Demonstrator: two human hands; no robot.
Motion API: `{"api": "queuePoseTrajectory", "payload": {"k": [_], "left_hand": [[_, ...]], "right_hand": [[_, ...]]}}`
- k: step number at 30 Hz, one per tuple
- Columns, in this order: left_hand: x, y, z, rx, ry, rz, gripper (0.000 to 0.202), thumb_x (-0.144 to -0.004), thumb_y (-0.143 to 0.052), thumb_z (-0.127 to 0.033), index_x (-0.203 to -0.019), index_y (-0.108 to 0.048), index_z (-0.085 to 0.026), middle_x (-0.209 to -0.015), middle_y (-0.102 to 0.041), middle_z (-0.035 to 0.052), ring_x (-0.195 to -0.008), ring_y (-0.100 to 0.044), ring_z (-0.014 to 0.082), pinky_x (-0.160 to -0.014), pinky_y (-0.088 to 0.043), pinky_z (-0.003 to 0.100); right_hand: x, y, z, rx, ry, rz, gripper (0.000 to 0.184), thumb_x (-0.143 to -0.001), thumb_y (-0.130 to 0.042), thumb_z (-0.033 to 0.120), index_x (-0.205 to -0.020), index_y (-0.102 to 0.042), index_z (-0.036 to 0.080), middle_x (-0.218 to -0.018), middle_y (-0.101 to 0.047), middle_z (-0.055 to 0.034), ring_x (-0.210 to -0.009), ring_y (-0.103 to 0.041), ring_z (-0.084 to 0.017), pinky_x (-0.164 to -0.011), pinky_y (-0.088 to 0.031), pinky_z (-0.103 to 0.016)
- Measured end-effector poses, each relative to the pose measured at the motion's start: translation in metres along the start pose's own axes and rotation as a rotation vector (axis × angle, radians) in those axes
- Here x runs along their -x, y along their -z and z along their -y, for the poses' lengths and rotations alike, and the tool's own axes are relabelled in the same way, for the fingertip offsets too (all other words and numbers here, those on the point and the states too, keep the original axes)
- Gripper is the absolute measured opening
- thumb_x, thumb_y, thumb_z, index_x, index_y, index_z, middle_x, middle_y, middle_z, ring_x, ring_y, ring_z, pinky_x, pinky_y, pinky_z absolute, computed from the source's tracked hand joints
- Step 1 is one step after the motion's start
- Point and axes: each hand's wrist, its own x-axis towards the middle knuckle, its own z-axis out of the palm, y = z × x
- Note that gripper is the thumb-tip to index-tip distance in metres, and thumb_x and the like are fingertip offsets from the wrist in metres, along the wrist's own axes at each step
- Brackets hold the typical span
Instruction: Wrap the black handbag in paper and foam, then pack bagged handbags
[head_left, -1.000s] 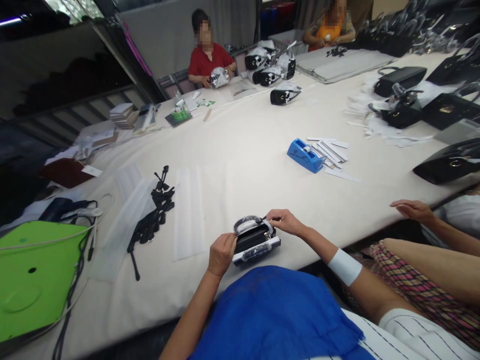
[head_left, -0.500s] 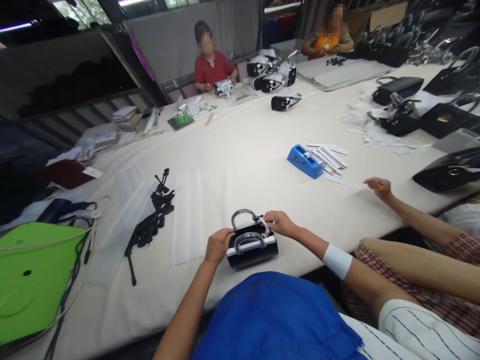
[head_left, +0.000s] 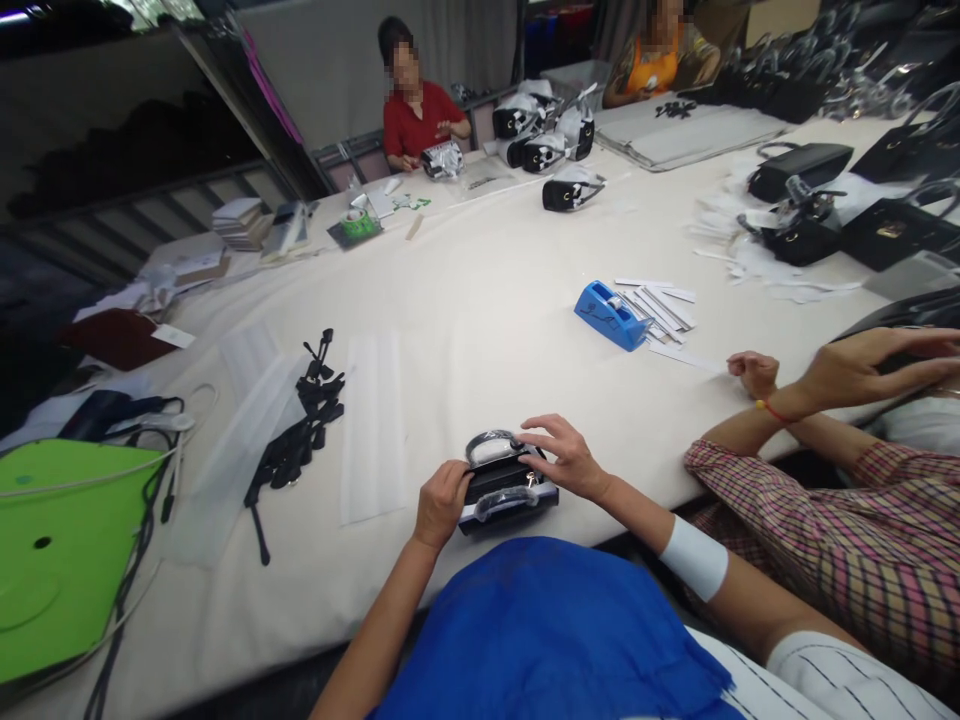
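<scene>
A small black handbag (head_left: pixel 504 483) with plastic-wrapped handles lies at the near edge of the white table (head_left: pixel 480 300). My left hand (head_left: pixel 442 500) grips the bag's left end with curled fingers. On the bag's right top rests my right hand (head_left: pixel 564 456), fingers spread over the wrapped handle. A white band sits on my right wrist. A blue cloth (head_left: pixel 555 630) covers my lap below the bag.
A blue tape dispenser (head_left: pixel 611 312) and white paper strips (head_left: pixel 664 305) lie mid-table. Black straps (head_left: pixel 300 440) and clear plastic sheets (head_left: pixel 373 425) lie to the left, a green board (head_left: pixel 52 550) beyond them. A neighbour's hands (head_left: pixel 825 372) reach in at right. Black bags (head_left: pixel 802 165) and two seated people are farther off.
The bag stood upright half a second ago and now lies tilted back. My right hand has moved from pinching the handle to resting spread on it. The neighbour's second hand came into view.
</scene>
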Motion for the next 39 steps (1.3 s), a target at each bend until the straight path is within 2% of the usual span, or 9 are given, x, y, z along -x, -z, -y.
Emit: {"api": "queuePoseTrajectory", "payload": {"k": [6,12,19,25,29,32,34,37,39], "left_hand": [[0.002,-0.003,0.008,-0.003,-0.044,0.005,0.019,-0.095,-0.045,-0.015,-0.106,-0.061,-0.018,-0.095,-0.066,0.0076,-0.088,-0.063,0.0169,-0.081,-0.052,0.028],[0.004,-0.002,0.013,-0.005,-0.052,0.021,0.023,-0.095,-0.044,-0.014,-0.107,-0.063,-0.019,-0.09,-0.066,0.0062,-0.083,-0.063,0.0145,-0.077,-0.051,0.024],[0.001,-0.004,0.026,0.053,-0.122,0.053,0.03,-0.095,-0.039,-0.011,-0.106,-0.066,-0.019,-0.097,-0.068,0.0087,-0.089,-0.065,0.0151,-0.079,-0.053,0.025],[-0.005,-0.002,0.032,0.032,-0.173,0.11,0.033,-0.094,-0.037,-0.01,-0.106,-0.066,-0.018,-0.098,-0.068,0.0094,-0.089,-0.065,0.0153,-0.078,-0.054,0.026],[-0.003,0.004,0.026,0.125,-0.151,0.112,0.026,-0.095,-0.043,-0.015,-0.106,-0.067,-0.016,-0.1,-0.068,0.01,-0.092,-0.065,0.0157,-0.083,-0.054,0.028],[0.003,0.007,0.016,0.258,-0.057,0.083,0.022,-0.094,-0.049,-0.02,-0.104,-0.069,-0.016,-0.101,-0.068,0.0103,-0.094,-0.064,0.0164,-0.089,-0.053,0.031],[0.006,0.007,0.011,0.376,0.085,0.014,0.02,-0.093,-0.053,-0.023,-0.098,-0.072,-0.017,-0.098,-0.069,0.0096,-0.093,-0.065,0.0172,-0.089,-0.054,0.033],[0.004,0.004,0.011,0.579,0.396,-0.067,0.016,-0.085,-0.064,-0.03,-0.083,-0.075,-0.019,-0.091,-0.071,0.0083,-0.089,-0.067,0.0201,-0.087,-0.054,0.037],[-0.001,0.001,0.016,0.73,0.633,-0.026,0.018,-0.074,-0.073,-0.035,-0.078,-0.075,-0.017,-0.089,-0.073,0.0087,-0.085,-0.067,0.0219,-0.084,-0.054,0.038]], "right_hand": [[-0.006,-0.009,0.002,0.158,0.106,0.043,0.02,-0.095,-0.052,0.028,-0.11,-0.064,0.021,-0.113,-0.059,-0.0109,-0.102,-0.054,-0.021,-0.09,-0.045,-0.037],[-0.001,-0.02,0.0,0.411,0.249,0.203,0.027,-0.098,-0.041,0.018,-0.109,-0.065,0.021,-0.097,-0.062,-0.0077,-0.085,-0.049,-0.019,-0.075,-0.035,-0.034],[-0.013,-0.029,0.005,0.454,0.395,0.369,0.033,-0.101,-0.034,0.02,-0.088,-0.064,0.015,-0.085,-0.061,-0.0079,-0.08,-0.048,-0.019,-0.07,-0.033,-0.033],[-0.026,-0.025,0.007,0.468,0.306,0.686,0.023,-0.098,-0.04,0.017,-0.09,-0.062,0.013,-0.091,-0.059,-0.0082,-0.071,-0.053,-0.015,-0.062,-0.037,-0.029],[-0.043,-0.023,0.016,0.426,0.15,0.737,0.029,-0.1,-0.042,0.03,-0.089,-0.064,0.014,-0.092,-0.061,-0.0067,-0.065,-0.056,-0.012,-0.059,-0.036,-0.026],[-0.057,-0.028,0.024,0.376,0.07,0.766,0.022,-0.095,-0.054,0.029,-0.083,-0.065,0.014,-0.087,-0.063,-0.0059,-0.07,-0.06,-0.013,-0.062,-0.037,-0.025],[-0.064,-0.032,0.027,0.346,0.028,0.791,0.016,-0.091,-0.06,0.024,-0.079,-0.066,0.014,-0.085,-0.064,-0.006,-0.074,-0.061,-0.014,-0.065,-0.037,-0.024],[-0.071,-0.036,0.03,0.302,-0.016,0.796,0.009,-0.087,-0.064,0.019,-0.08,-0.067,0.014,-0.085,-0.065,-0.0062,-0.078,-0.062,-0.015,-0.069,-0.039,-0.023],[-0.077,-0.038,0.032,0.308,-0.036,0.819,0.007,-0.086,-0.064,0.017,-0.083,-0.069,0.014,-0.087,-0.067,-0.0071,-0.079,-0.062,-0.016,-0.07,-0.039,-0.023]]}}
